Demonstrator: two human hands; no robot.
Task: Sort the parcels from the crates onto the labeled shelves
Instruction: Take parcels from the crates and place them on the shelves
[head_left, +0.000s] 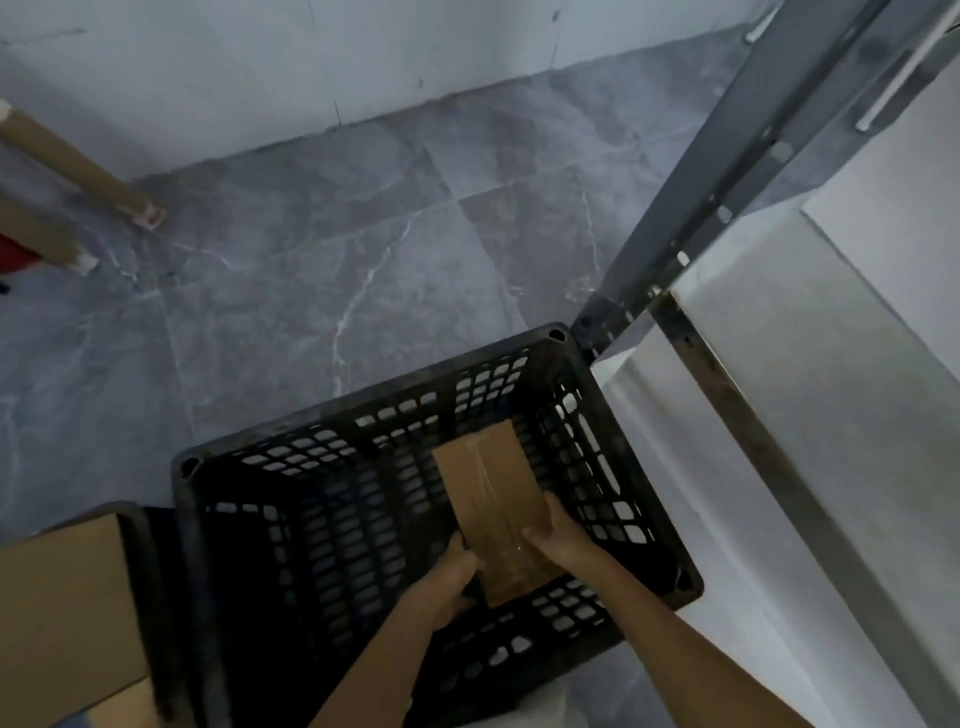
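A brown cardboard parcel sealed with clear tape lies inside a black plastic lattice crate on the floor. Both of my hands reach down into the crate. My left hand grips the parcel's near left edge, fingers curled around it. My right hand holds the parcel's right side, with the thumb on top. White shelves on a grey metal frame stand just to the right of the crate.
A second black crate holding a large cardboard box sits at the lower left. Cardboard tubes lean by the wall at the far left. Grey marble floor tiles stretch beyond the crate to a white wall.
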